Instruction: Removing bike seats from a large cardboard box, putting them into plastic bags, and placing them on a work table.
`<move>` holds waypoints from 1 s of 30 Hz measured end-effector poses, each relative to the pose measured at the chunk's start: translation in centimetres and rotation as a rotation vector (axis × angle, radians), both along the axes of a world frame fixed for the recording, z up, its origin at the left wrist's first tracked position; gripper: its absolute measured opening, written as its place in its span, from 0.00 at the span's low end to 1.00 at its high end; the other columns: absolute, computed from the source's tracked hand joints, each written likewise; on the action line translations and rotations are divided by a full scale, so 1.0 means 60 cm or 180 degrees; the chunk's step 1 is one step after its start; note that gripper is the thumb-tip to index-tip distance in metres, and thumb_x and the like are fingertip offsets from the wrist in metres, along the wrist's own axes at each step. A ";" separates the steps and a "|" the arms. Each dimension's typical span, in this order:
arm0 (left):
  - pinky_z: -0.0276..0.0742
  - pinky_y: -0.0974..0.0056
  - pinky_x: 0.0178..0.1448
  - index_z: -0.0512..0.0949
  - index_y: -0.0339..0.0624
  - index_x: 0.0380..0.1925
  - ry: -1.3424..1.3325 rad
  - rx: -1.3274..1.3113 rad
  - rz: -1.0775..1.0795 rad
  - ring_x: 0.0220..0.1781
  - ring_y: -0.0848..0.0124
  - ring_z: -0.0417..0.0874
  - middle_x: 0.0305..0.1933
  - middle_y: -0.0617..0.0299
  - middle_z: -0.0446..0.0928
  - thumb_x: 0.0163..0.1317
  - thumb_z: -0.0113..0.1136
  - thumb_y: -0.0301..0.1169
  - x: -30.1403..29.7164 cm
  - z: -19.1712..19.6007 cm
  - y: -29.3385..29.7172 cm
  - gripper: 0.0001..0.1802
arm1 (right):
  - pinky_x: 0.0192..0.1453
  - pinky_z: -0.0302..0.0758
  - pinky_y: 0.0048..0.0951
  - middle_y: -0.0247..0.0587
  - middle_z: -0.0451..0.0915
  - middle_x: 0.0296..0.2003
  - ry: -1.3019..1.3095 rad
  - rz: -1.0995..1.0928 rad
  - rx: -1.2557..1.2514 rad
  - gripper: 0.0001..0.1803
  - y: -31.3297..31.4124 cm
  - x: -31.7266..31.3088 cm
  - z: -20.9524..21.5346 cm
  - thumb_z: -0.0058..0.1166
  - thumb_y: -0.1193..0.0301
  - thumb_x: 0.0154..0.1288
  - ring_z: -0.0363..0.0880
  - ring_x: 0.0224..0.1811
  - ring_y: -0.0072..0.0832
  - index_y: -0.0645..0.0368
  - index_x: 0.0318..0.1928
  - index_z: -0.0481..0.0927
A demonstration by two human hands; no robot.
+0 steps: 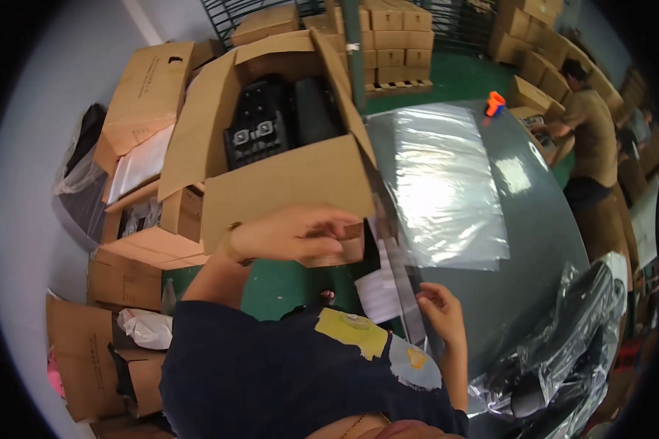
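Our curled left hand [300,233] is at the near side of an open brown cardboard box [285,183] of black plastic parts [252,106], upper left of centre; whether it grips, we cannot tell. Our loosely open right hand [443,311] is beside a dark grey table [542,219] bearing clear plastic sheets [447,183], right of centre.

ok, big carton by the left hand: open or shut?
Open: the carton has its flaps spread apart, and black parts show inside.

Beyond the far edge of the grey counter [534,227], green floor [452,96] runs toward a dark barred grille [458,29]. A green post [353,66] stands near the counter's far left corner; a pale wall [80,58] rises left.
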State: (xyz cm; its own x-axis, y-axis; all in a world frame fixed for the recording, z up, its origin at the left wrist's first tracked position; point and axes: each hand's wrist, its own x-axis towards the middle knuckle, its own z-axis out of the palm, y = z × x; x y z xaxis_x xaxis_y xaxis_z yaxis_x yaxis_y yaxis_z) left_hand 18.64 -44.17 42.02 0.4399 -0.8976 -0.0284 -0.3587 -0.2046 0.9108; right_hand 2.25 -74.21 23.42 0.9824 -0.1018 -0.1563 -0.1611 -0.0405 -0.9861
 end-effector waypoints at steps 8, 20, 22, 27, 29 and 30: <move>0.74 0.65 0.47 0.74 0.40 0.50 -0.1453 0.0667 0.1376 0.43 0.65 0.78 0.38 0.57 0.75 0.59 0.61 0.34 0.127 0.006 0.284 0.20 | 0.42 0.76 0.26 0.43 0.81 0.34 -0.1933 -0.0203 -0.1307 0.13 0.226 0.255 0.195 0.55 0.82 0.57 0.81 0.36 0.30 0.62 0.44 0.79; 0.65 0.58 0.50 0.72 0.42 0.45 -0.2912 0.0731 0.1919 0.38 0.62 0.72 0.33 0.60 0.70 0.32 0.73 0.43 0.177 -0.142 0.356 0.36 | 0.45 0.77 0.32 0.48 0.81 0.37 -0.0999 0.1528 -0.2663 0.22 0.414 0.628 0.198 0.60 0.69 0.54 0.81 0.38 0.37 0.64 0.50 0.74; 0.65 0.58 0.49 0.73 0.43 0.45 -0.2950 0.0605 0.1934 0.37 0.62 0.71 0.32 0.60 0.69 0.32 0.72 0.43 0.178 -0.147 0.353 0.35 | 0.43 0.79 0.33 0.50 0.80 0.40 -0.0421 0.1869 -0.3231 0.29 0.420 0.705 0.136 0.62 0.67 0.53 0.81 0.40 0.38 0.66 0.54 0.71; 0.64 0.59 0.48 0.74 0.45 0.44 -0.2835 0.0513 0.2047 0.36 0.63 0.70 0.31 0.62 0.68 0.33 0.70 0.41 0.177 -0.153 0.356 0.33 | 0.34 0.83 0.43 0.48 0.79 0.42 0.1887 0.2106 -0.2178 0.30 0.475 0.782 0.017 0.60 0.72 0.50 0.80 0.42 0.41 0.66 0.55 0.68; 0.64 0.60 0.48 0.74 0.46 0.45 -0.2790 0.0467 0.2095 0.37 0.65 0.71 0.32 0.64 0.69 0.33 0.70 0.41 0.171 -0.160 0.363 0.33 | 0.35 0.82 0.42 0.46 0.78 0.40 0.1982 0.2024 -0.1944 0.25 0.476 0.769 0.002 0.56 0.75 0.50 0.80 0.40 0.38 0.64 0.52 0.69; 0.64 0.60 0.49 0.74 0.47 0.45 -0.2820 0.0423 0.2093 0.37 0.65 0.71 0.32 0.64 0.69 0.33 0.70 0.40 0.169 -0.162 0.366 0.33 | 0.36 0.81 0.42 0.45 0.78 0.38 0.1820 0.1716 -0.1333 0.23 0.476 0.755 -0.002 0.55 0.75 0.51 0.79 0.39 0.39 0.63 0.51 0.70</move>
State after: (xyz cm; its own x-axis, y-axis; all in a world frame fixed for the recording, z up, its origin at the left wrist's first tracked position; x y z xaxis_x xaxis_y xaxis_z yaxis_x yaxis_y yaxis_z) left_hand 28.76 -22.19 32.30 0.7415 -0.4951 0.4528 -0.6574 -0.6710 0.3429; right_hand 47.54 -45.67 23.28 0.6964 0.1930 -0.6912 -0.4790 -0.5922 -0.6480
